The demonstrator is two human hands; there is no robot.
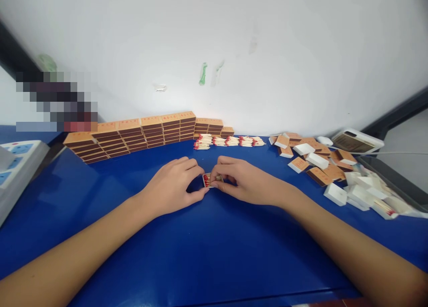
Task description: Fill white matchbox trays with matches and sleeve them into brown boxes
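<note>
Both of my hands meet at the middle of the blue table [207,244]. Between them is a small matchbox tray [210,180] filled with red-tipped matches. My left hand [174,184] pinches its left end with curled fingers. My right hand [244,180] grips its right end, fingers closed round it. Behind the hands, a row of loose match bundles [229,141] lies on the table.
Stacks of closed orange matchboxes [133,135] line the white wall at the back left. A heap of empty trays and sleeves [334,168] lies at the right, with a phone [356,140] behind it. A power strip [16,164] sits at the left edge.
</note>
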